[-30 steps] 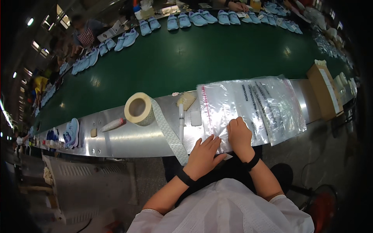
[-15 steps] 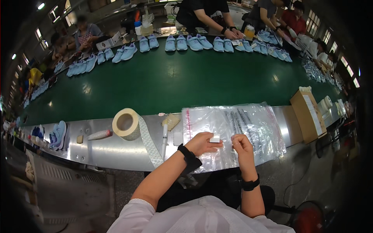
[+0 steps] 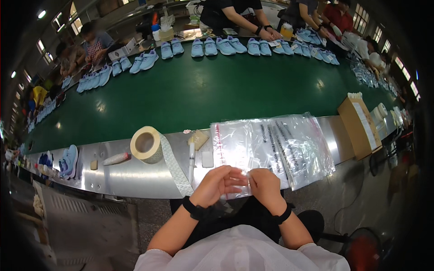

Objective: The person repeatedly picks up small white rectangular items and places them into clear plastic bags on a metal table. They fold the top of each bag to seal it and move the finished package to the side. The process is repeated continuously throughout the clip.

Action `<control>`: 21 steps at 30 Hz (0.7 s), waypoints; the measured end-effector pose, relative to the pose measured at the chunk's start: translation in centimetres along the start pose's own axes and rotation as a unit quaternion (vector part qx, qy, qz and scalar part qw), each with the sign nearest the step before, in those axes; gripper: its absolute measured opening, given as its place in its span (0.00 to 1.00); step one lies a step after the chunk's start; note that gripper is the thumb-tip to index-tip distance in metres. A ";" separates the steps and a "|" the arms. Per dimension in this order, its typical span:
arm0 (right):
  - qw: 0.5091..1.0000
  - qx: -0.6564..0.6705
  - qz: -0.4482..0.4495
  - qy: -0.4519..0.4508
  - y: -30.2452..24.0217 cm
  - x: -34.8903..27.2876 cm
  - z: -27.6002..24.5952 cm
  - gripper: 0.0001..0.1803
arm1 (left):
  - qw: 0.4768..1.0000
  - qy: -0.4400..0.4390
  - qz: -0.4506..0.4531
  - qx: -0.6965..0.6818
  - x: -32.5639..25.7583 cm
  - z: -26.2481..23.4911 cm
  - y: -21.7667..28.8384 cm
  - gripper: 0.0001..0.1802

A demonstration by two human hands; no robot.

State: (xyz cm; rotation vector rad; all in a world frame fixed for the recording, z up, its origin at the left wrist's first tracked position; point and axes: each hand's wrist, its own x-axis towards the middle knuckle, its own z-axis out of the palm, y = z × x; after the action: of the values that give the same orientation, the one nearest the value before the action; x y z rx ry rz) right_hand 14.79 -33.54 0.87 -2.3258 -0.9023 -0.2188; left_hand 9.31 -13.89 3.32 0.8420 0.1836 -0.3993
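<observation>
My left hand (image 3: 221, 184) is over the near edge of the bench, palm turned inward, fingers stretched and slightly apart. My right hand (image 3: 265, 186) is beside it, fingers curled and pressed together. The fingertips of both hands nearly meet; what the right ones pinch is too small to make out. Under and beyond the hands lie clear plastic bags (image 3: 239, 142) with dark print and a pink edge strip. Left of them are a white rectangular block (image 3: 207, 159), a white pen-like stick (image 3: 191, 159) and a roll of labels (image 3: 158, 147) with its strip (image 3: 174, 169) unwound towards me.
A green conveyor belt (image 3: 181, 99) runs beyond the metal bench (image 3: 113, 174). Light-blue shoes (image 3: 226, 47) line its far side, where people work. An open cardboard box (image 3: 359, 128) stands right of the bags. A blue shoe (image 3: 69, 161) and a white tapered tube (image 3: 116, 159) are at left.
Both hands have come nearer my body and closer together. The white label that lay on my left fingers is out of sight. The bags at the right have shifted and lie flatter.
</observation>
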 end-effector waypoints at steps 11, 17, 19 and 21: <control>0.741 0.329 0.409 0.419 14.1 -4.4 -11.3 0.07 | 0.996 0.090 0.008 0.027 -5.6 -3.3 -3.6 0.18; 0.831 0.185 0.336 0.403 13.4 -7.2 -10.8 0.06 | 0.895 0.391 -0.035 0.212 -13.1 -9.1 -9.0 0.23; 0.873 0.198 0.293 0.336 6.5 -4.0 -8.1 0.07 | 0.924 0.322 0.036 0.205 -11.8 -8.7 -9.1 0.20; 0.901 0.327 0.241 0.154 0.6 -2.4 -4.2 0.06 | 0.935 0.278 0.037 0.215 -10.5 -8.4 -8.9 0.17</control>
State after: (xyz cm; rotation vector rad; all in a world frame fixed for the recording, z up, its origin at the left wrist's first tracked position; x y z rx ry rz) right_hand 13.69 -37.71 3.01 -1.7351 -0.1703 -0.0522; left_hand -3.93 -10.02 -5.02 1.3821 0.6036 -0.1167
